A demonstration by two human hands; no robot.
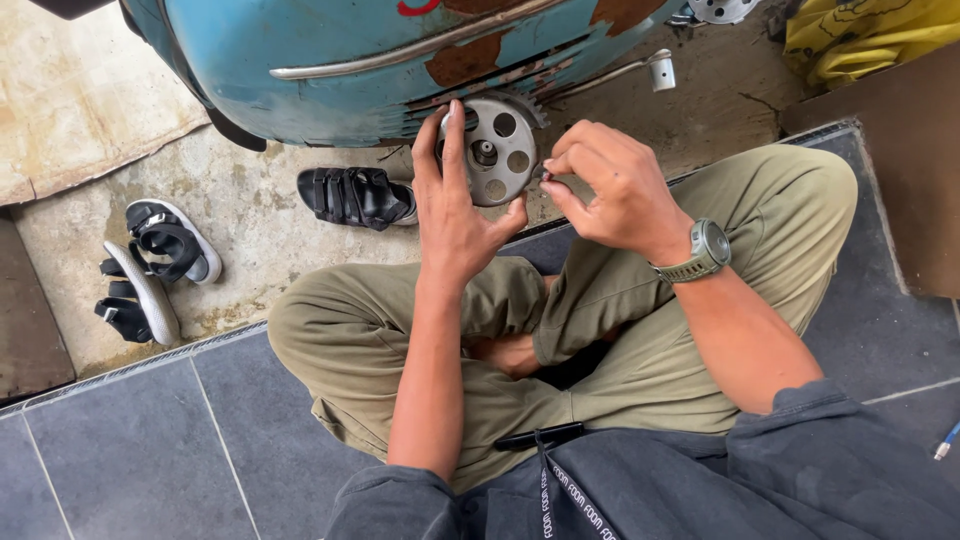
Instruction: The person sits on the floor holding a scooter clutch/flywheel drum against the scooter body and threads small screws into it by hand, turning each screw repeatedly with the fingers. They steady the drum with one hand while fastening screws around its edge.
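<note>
In the head view, a round grey metal gear wheel [497, 150] with several round holes through its face sits in the upper middle of the frame, just below the rusty blue scooter body [340, 60] that fills the top. The left hand [455, 205] holds the wheel from the left and below: its fingers reach up along the wheel's left rim and the thumb presses the lower right edge, so the hand is part open and clamped on the disc. The right hand [610, 185] is just right of the wheel, fingers curled narrow with thumb and fingertips pinched together at the wheel's right rim; whether something small is held in that pinch cannot be told. A grey-green wristwatch [705, 250] sits on the right wrist. No container shows in the frame. The person sits cross-legged in olive trousers [400, 330] on a dark grey tiled floor [130, 450], which ends at a rough concrete floor [250, 200] in the upper left. A black strapped sandal [355, 195] lies on the concrete just left of the left hand, and a pair of black-and-white sandals [155, 270] lies well apart at the far left. A chrome kick lever [625, 68] juts out at the upper right, beside a yellow sheet [860, 35] in the corner.
</note>
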